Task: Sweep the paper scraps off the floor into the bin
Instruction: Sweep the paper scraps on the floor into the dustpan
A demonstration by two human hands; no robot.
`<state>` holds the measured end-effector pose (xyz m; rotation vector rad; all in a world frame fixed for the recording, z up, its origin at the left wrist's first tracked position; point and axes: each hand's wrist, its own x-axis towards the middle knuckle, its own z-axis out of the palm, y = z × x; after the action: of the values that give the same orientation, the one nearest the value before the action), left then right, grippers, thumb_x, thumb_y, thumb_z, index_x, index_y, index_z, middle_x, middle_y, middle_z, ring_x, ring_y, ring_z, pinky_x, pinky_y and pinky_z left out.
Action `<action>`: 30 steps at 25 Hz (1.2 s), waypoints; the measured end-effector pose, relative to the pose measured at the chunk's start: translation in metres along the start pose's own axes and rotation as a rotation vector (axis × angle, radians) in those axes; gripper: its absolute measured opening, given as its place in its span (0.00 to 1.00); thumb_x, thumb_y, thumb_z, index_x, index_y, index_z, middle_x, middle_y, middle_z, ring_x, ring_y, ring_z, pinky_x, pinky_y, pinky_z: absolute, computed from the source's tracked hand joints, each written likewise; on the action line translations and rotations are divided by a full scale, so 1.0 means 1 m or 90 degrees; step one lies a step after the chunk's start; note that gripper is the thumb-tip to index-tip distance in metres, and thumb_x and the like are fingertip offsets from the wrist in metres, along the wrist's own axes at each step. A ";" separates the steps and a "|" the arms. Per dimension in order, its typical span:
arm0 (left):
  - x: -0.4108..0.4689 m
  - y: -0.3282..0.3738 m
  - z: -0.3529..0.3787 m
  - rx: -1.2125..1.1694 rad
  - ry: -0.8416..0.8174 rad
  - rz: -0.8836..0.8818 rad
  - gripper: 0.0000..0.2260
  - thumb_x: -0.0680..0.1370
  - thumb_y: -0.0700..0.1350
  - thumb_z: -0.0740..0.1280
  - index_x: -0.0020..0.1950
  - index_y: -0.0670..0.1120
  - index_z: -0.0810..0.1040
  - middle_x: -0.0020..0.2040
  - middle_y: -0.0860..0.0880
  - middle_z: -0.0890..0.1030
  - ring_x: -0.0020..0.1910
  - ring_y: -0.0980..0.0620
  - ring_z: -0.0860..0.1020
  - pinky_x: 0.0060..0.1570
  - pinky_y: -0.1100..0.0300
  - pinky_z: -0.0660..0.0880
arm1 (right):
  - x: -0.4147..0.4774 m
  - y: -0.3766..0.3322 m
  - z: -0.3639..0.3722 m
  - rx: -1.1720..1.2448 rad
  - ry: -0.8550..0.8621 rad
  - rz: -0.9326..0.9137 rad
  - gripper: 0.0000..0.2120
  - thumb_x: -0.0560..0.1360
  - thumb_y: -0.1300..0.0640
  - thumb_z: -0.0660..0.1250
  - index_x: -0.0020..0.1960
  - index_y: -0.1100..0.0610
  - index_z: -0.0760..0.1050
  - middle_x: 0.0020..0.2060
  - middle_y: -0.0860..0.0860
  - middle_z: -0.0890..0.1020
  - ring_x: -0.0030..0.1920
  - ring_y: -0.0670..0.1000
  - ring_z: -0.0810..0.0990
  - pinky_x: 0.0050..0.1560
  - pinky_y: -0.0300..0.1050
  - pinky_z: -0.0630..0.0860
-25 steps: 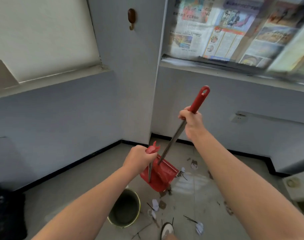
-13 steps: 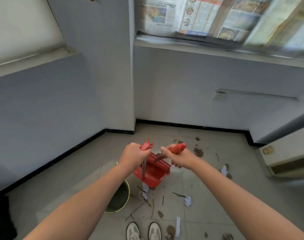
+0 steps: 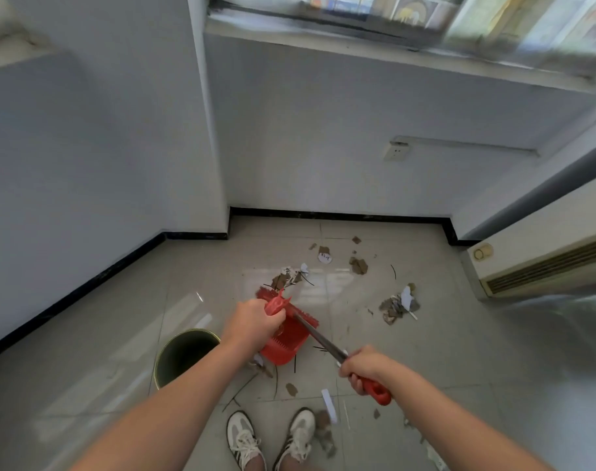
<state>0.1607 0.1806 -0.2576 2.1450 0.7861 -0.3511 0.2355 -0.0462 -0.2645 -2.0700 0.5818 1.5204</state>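
Note:
My left hand (image 3: 254, 320) grips the red handle top of a red dustpan (image 3: 284, 345), which hangs just above the floor. My right hand (image 3: 364, 368) holds the red grip of a broom whose metal shaft (image 3: 318, 338) slants up-left to red bristles (image 3: 290, 305) lying over the dustpan's rear edge. A round dark bin (image 3: 184, 351) stands open on the floor left of the dustpan, partly behind my left forearm. White and brown paper scraps lie scattered: one cluster (image 3: 397, 305) to the right, another (image 3: 288, 278) beyond the dustpan, more near my shoes.
My two white shoes (image 3: 271, 436) stand at the bottom centre. A wall corner pillar (image 3: 208, 147) juts out behind the bin. A low beige heater unit (image 3: 544, 260) sits at the right wall. Black skirting runs along the walls.
The view has tilted down toward the floor. My right hand has swung the broom grip down and to the right, so the shaft now slants and the bristles lie at the dustpan.

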 end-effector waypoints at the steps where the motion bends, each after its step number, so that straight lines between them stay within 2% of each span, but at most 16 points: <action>1: 0.002 -0.001 0.002 -0.001 -0.010 0.001 0.16 0.74 0.55 0.66 0.30 0.47 0.73 0.26 0.51 0.75 0.25 0.53 0.72 0.25 0.60 0.65 | 0.003 0.003 -0.006 0.012 0.021 -0.011 0.11 0.71 0.71 0.65 0.52 0.65 0.70 0.28 0.55 0.71 0.21 0.46 0.68 0.21 0.35 0.67; 5: 0.007 0.004 0.009 -0.017 -0.013 0.002 0.16 0.73 0.53 0.66 0.29 0.46 0.72 0.25 0.51 0.74 0.24 0.53 0.71 0.24 0.61 0.65 | 0.010 0.007 -0.035 0.080 0.082 -0.063 0.05 0.72 0.71 0.65 0.47 0.65 0.72 0.25 0.54 0.70 0.20 0.47 0.67 0.20 0.34 0.65; 8: 0.015 0.015 0.016 0.005 -0.017 0.003 0.17 0.73 0.55 0.66 0.32 0.44 0.75 0.26 0.50 0.75 0.25 0.53 0.72 0.26 0.59 0.66 | 0.022 0.021 -0.057 0.158 0.093 -0.039 0.02 0.76 0.66 0.63 0.45 0.62 0.71 0.25 0.55 0.70 0.21 0.48 0.67 0.20 0.34 0.64; 13: 0.039 0.050 0.035 0.042 0.015 0.023 0.18 0.72 0.59 0.64 0.34 0.45 0.77 0.29 0.50 0.78 0.28 0.51 0.76 0.28 0.56 0.71 | 0.078 0.007 -0.132 0.132 0.161 -0.037 0.05 0.78 0.63 0.59 0.43 0.60 0.68 0.25 0.54 0.68 0.15 0.47 0.63 0.18 0.33 0.61; 16: 0.057 0.072 0.056 0.079 0.021 0.033 0.20 0.73 0.61 0.63 0.34 0.46 0.77 0.28 0.50 0.77 0.26 0.53 0.76 0.27 0.55 0.71 | 0.126 -0.012 -0.184 0.073 0.218 -0.051 0.02 0.75 0.64 0.60 0.44 0.62 0.69 0.22 0.57 0.69 0.17 0.51 0.66 0.22 0.39 0.64; 18: 0.072 0.088 0.072 0.114 0.029 0.041 0.20 0.73 0.63 0.62 0.34 0.48 0.76 0.28 0.50 0.77 0.27 0.52 0.76 0.28 0.54 0.73 | 0.163 -0.023 -0.218 0.037 0.251 -0.054 0.04 0.75 0.62 0.59 0.42 0.61 0.68 0.20 0.57 0.68 0.17 0.51 0.66 0.24 0.40 0.63; 21: 0.091 0.107 0.096 0.137 0.038 0.049 0.18 0.73 0.62 0.63 0.34 0.49 0.75 0.28 0.51 0.76 0.25 0.55 0.71 0.29 0.57 0.72 | 0.210 -0.044 -0.268 0.019 0.289 -0.039 0.06 0.76 0.55 0.57 0.43 0.57 0.66 0.16 0.55 0.67 0.13 0.50 0.64 0.21 0.34 0.63; 22: 0.093 0.111 0.101 0.145 0.031 0.052 0.17 0.74 0.62 0.63 0.34 0.50 0.75 0.27 0.51 0.75 0.24 0.55 0.70 0.28 0.59 0.71 | 0.224 -0.054 -0.282 -0.003 0.288 -0.047 0.05 0.75 0.56 0.57 0.41 0.56 0.66 0.15 0.55 0.68 0.13 0.50 0.65 0.21 0.34 0.64; 24: 0.093 0.115 0.110 0.187 0.017 0.042 0.16 0.74 0.62 0.64 0.35 0.52 0.75 0.26 0.52 0.74 0.23 0.55 0.70 0.25 0.64 0.68 | 0.246 -0.074 -0.307 -0.044 0.271 -0.069 0.09 0.73 0.59 0.57 0.34 0.55 0.64 0.13 0.54 0.68 0.12 0.50 0.65 0.20 0.31 0.64; 26: 0.093 0.118 0.114 0.221 0.017 0.033 0.16 0.74 0.64 0.64 0.36 0.53 0.75 0.25 0.53 0.72 0.23 0.54 0.70 0.26 0.66 0.68 | 0.271 -0.093 -0.324 -0.076 0.262 -0.077 0.16 0.77 0.60 0.55 0.31 0.61 0.67 0.12 0.55 0.67 0.10 0.49 0.64 0.20 0.30 0.63; 28: 0.095 0.119 0.113 0.228 0.008 0.031 0.16 0.73 0.65 0.63 0.37 0.54 0.74 0.25 0.53 0.72 0.25 0.54 0.72 0.29 0.68 0.70 | 0.289 -0.105 -0.321 -0.131 0.252 -0.101 0.12 0.76 0.64 0.56 0.36 0.65 0.71 0.19 0.58 0.72 0.17 0.53 0.72 0.22 0.37 0.68; 30: 0.096 0.121 0.113 0.240 -0.018 0.019 0.16 0.74 0.65 0.61 0.37 0.55 0.74 0.26 0.53 0.71 0.26 0.55 0.73 0.32 0.70 0.71 | 0.296 -0.108 -0.305 -0.228 0.257 -0.126 0.07 0.74 0.67 0.58 0.44 0.67 0.75 0.25 0.61 0.76 0.26 0.61 0.79 0.30 0.46 0.75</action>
<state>0.3139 0.0748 -0.3037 2.4930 0.7135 -0.5486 0.6118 -0.1643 -0.4563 -2.6509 0.2407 1.1627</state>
